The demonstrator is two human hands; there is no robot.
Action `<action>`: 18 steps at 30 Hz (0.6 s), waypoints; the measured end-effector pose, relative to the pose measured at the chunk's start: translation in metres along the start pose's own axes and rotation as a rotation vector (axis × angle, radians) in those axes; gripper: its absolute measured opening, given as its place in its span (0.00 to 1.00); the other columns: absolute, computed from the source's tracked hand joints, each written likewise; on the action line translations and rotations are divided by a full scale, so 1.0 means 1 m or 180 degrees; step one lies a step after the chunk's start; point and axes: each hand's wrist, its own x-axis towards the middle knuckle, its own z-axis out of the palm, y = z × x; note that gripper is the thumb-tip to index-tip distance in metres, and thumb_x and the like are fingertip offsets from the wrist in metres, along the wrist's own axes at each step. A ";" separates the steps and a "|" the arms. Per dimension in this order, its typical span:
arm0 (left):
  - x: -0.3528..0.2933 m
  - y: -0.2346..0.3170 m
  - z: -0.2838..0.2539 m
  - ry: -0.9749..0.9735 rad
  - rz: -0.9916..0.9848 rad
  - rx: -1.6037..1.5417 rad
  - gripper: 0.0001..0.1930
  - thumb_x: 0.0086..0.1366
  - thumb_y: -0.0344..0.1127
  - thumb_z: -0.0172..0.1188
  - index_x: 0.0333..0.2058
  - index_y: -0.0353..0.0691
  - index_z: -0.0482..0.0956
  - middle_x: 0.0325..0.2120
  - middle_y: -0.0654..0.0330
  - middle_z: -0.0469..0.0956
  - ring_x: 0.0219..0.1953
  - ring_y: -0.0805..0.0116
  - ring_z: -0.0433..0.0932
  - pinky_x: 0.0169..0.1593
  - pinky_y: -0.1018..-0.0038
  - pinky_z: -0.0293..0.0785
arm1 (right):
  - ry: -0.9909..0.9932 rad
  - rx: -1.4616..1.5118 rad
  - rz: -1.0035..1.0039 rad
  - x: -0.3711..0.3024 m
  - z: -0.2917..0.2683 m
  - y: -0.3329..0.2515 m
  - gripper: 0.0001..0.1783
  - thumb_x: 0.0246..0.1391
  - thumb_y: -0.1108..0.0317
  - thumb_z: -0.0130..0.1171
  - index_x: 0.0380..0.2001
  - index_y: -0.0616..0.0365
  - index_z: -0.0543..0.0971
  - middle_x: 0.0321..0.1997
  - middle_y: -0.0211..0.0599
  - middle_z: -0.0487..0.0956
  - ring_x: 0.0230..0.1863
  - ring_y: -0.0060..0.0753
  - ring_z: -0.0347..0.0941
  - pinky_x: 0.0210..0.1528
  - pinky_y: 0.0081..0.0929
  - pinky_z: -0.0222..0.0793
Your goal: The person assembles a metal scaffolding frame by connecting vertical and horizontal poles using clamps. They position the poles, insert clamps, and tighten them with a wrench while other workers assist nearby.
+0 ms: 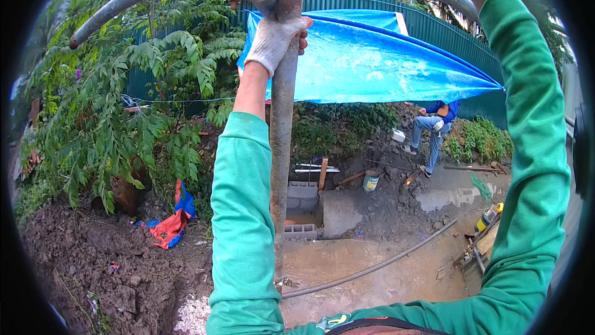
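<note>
Blue tarp (372, 56) behind a gripped metal pole (283, 143)

The tarp's edge tapers to a corner past two o'clock; wet ground (347, 254) lies open at five. The pole runs twelve to six, clasped near twelve by the gloved left hand (277, 44); right hand unseen past one, grip impossible to tell.

Outdoor building site: scaffold pole (282, 149), concrete blocks (302, 190), mud (93, 260), blue tarp (365, 56)
</note>
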 end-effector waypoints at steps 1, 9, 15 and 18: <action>-0.001 0.001 0.000 0.0036 0.0015 0.0066 0.16 0.65 0.41 0.72 0.44 0.36 0.84 0.28 0.61 0.82 0.25 0.72 0.82 0.30 0.71 0.83 | -0.0016 0.0056 0.0265 -0.019 0.001 -0.018 0.24 0.73 0.50 0.50 0.45 0.55 0.88 0.37 0.47 0.88 0.38 0.50 0.86 0.45 0.49 0.81; -0.002 0.004 0.003 0.0096 -0.0032 0.0125 0.14 0.65 0.39 0.72 0.43 0.35 0.84 0.28 0.62 0.82 0.25 0.73 0.82 0.30 0.72 0.83 | 0.0076 0.2490 0.0331 -0.075 0.022 -0.057 0.26 0.74 0.51 0.50 0.51 0.64 0.83 0.39 0.48 0.87 0.40 0.42 0.85 0.45 0.43 0.81; 0.000 0.003 0.004 0.0159 -0.0067 0.0009 0.16 0.63 0.39 0.74 0.43 0.36 0.83 0.28 0.61 0.82 0.25 0.71 0.82 0.28 0.71 0.83 | 0.0412 0.2453 -0.0970 -0.061 0.037 -0.035 0.12 0.64 0.72 0.61 0.48 0.65 0.80 0.23 0.32 0.77 0.25 0.27 0.77 0.28 0.28 0.78; 0.001 0.001 0.003 0.0163 0.0030 0.0091 0.15 0.63 0.38 0.73 0.43 0.35 0.82 0.28 0.60 0.82 0.25 0.71 0.83 0.28 0.71 0.83 | -0.0463 0.6072 0.1211 -0.064 0.037 -0.117 0.17 0.75 0.58 0.50 0.40 0.62 0.79 0.20 0.28 0.74 0.19 0.24 0.71 0.21 0.29 0.73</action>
